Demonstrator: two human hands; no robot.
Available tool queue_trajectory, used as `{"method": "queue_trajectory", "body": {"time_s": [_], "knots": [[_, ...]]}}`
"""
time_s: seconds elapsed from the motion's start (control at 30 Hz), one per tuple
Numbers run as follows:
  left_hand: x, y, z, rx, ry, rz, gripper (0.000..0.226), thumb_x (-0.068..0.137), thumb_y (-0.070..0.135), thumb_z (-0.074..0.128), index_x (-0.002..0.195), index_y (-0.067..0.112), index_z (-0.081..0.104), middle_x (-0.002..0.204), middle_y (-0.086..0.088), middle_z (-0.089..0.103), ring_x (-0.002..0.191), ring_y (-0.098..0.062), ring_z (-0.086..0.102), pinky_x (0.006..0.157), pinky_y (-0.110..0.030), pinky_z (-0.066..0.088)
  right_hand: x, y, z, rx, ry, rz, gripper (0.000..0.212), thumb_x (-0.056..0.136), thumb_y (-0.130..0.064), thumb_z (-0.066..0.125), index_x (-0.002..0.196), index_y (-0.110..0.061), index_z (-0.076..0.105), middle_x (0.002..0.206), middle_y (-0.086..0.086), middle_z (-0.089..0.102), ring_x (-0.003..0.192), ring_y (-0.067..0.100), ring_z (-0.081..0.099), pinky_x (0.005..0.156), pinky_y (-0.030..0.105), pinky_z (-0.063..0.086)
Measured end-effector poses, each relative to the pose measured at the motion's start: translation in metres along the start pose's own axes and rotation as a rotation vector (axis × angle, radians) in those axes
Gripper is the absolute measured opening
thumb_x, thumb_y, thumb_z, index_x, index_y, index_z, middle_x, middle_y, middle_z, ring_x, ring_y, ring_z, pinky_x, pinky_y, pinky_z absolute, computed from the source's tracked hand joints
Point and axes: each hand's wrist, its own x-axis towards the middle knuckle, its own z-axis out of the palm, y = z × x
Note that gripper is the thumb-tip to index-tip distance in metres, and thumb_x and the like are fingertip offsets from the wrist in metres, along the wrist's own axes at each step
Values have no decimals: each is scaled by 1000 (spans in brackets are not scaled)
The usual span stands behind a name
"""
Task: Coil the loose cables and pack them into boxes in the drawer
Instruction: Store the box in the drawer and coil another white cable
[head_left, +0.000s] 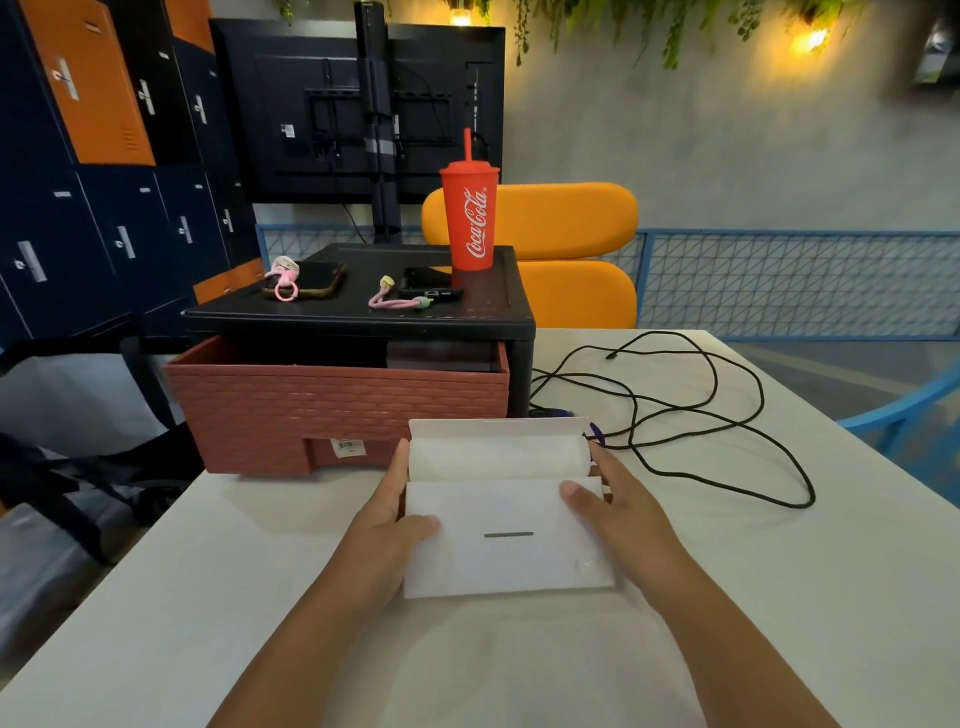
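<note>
The white box (506, 540) lay mid-table (208, 571), its long axis parallel to the near edge and its opened flap pointing toward the pulled-out drawer (337, 410). The left hand (387, 525) and right hand (618, 514) gripped its ends, thumbs on top. The loose black cable (691, 415) sprawled toward the right edge.

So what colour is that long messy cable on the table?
Black. The head view shows the cable lying loose on the white table, right of the white box.
</note>
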Motion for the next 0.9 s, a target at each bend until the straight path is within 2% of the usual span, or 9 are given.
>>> {"method": "queue_trajectory", "body": {"time_s": [0.1,0.23,0.33,0.43,0.53,0.63,0.7,0.8,0.9], "knots": [[-1,-1,2,-8,29,29,72,91,-7,45,145,35,21,134,16,49,107,3,55,79,-13,48,-1,-3,0,-21,-1,-3,30,92,-19,53,106,-44,46,89,-27,54,81,-7,55,64,7,43],[-3,2,0,48,53,139,78,88,-7,53,141,43,25,113,35,51,94,21,55,72,-7,48,-1,-2,-1,-278,175,-29,31,87,-32,59,117,-25,51,109,-10,56,96,11,55,80,24,42],[-2,1,0,71,27,167,86,85,-11,56,139,47,23,113,36,54,100,21,53,75,-5,45,-6,-7,-3,-545,331,-198,25,87,-36,58,105,-19,54,101,-10,50,96,13,52,76,24,38],[-3,-1,0,63,-12,179,91,82,-14,57,140,47,22,121,27,57,112,8,54,91,-17,47,-11,-14,0,-706,337,-486,24,84,-40,50,88,-18,61,85,-7,59,82,20,58,74,28,39],[-4,-2,3,75,-62,198,97,79,-17,59,133,54,21,125,27,56,118,4,52,96,-22,45,-16,-15,6,-796,157,-621,39,84,-51,40,92,-23,66,91,-7,65,84,21,60,80,35,42],[-7,-5,8,111,-118,236,94,80,-11,63,131,56,21,125,36,52,121,8,47,90,-11,42,-21,-21,12,-807,-174,-540,75,79,-78,11,109,-29,61,108,-11,62,105,15,53,88,32,42],[-9,-5,11,129,-154,263,92,80,-5,67,132,55,20,128,38,47,123,10,44,94,-10,39,-24,-24,16,-821,-262,-537,92,71,-83,-1,120,-31,56,120,-15,58,116,8,47,95,30,41],[-10,-3,12,132,-188,267,93,78,-2,69,132,55,20,127,41,45,122,12,43,98,-14,38,-29,-33,18,-810,-299,-515,85,71,-81,8,125,-33,52,125,-17,55,115,4,45,86,21,37],[-11,-1,13,135,-192,257,93,78,-4,67,134,53,19,124,41,48,118,15,45,92,-10,40,-32,-44,19,-797,-327,-500,81,67,-77,14,123,-35,54,125,-15,55,117,6,45,81,20,31]]}}
